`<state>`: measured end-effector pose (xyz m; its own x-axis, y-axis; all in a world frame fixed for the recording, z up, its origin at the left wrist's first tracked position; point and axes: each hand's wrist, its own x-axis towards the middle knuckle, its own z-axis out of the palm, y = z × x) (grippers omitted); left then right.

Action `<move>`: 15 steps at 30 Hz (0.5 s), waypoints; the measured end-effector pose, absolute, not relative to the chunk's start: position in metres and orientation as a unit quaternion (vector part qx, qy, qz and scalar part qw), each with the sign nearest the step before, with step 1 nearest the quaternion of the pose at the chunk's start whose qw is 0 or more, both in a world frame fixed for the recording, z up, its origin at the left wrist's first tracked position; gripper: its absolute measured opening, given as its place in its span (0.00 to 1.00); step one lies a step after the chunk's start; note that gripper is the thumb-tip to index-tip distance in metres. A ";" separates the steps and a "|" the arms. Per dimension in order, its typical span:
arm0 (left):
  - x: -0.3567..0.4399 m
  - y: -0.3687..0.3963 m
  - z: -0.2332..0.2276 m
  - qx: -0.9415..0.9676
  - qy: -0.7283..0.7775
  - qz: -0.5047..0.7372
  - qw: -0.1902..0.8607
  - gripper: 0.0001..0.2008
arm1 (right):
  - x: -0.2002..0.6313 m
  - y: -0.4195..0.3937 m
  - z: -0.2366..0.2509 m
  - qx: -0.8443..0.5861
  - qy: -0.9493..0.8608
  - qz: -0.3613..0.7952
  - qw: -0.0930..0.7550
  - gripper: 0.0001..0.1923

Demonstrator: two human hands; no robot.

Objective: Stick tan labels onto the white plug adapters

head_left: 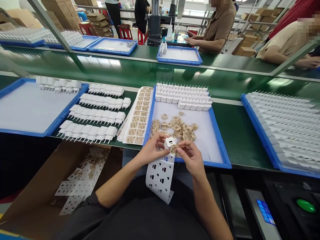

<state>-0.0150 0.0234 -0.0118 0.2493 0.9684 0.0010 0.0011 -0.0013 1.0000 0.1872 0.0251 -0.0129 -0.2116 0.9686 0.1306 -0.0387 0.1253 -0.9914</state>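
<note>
The tan film (pixel 173 149) could be creasing if the right hand (pixel 191 155) is tugging unevenly. At four o'clock of the white plug (pixel 170 142), that hand is pinching the film, thumb against fingers. From nine o'clock, the left hand (pixel 153 149) is gripping the plug near the six-o'clock rim of the tray (pixel 216 164), fingers curling.

A long green surface (pixel 232 128) runs from nine to three o'clock, its far half streaked with pale glare. Slanted metal bars (pixel 50 27) cross at ten and past two. Beyond, cardboard boxes (pixel 61 15) stack up after ten, red stools (pixel 125 31) stand at eleven, a dark post (pixel 155 20) at twelve. Bright light shows near one; brown cartons (pixel 266 14) pile towards two.
</note>
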 end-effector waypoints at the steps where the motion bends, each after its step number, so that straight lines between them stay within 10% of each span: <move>1: -0.015 0.023 -0.011 0.561 0.431 0.433 0.559 0.21 | 0.185 0.025 -0.013 -0.404 -0.574 0.524 0.483 0.08; 15: -0.018 0.017 -0.017 0.599 0.440 0.474 0.473 0.22 | 0.178 0.023 -0.004 -0.416 -0.563 0.505 0.505 0.06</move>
